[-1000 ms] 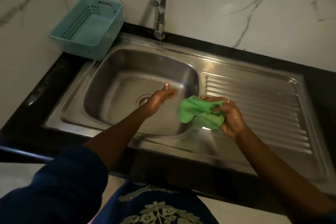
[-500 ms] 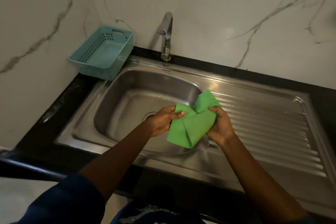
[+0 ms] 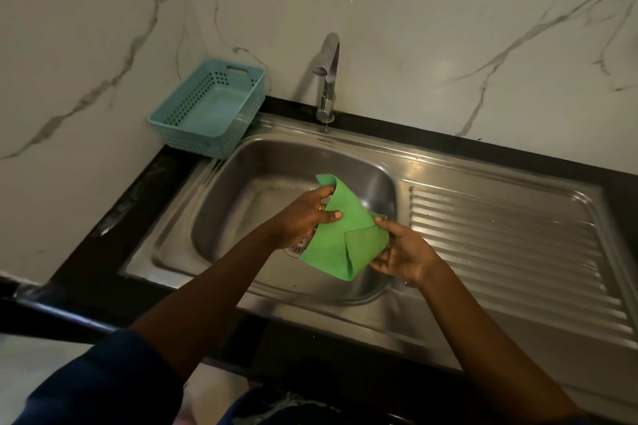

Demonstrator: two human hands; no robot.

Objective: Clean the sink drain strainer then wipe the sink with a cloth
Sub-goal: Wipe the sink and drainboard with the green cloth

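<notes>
A green cloth (image 3: 340, 238) hangs spread above the steel sink basin (image 3: 255, 203), held by both hands. My left hand (image 3: 303, 214) pinches its upper left edge, thumb on top. My right hand (image 3: 402, 254) grips the lower right corner, where one flap is folded over. The drain strainer (image 3: 297, 247) sits in the basin floor; only a sliver shows below my left wrist, the rest is hidden by the hand and cloth.
A chrome tap (image 3: 327, 79) stands behind the basin. A teal perforated basket (image 3: 210, 107) sits on the black counter at the back left. The ribbed steel drainboard (image 3: 511, 245) stretches to the right. Marble wall panels rise behind and on the left.
My left hand, empty a second ago, has taken hold of the cloth's edge. The bunched cloth is now pulled open between both hands, over the basin.
</notes>
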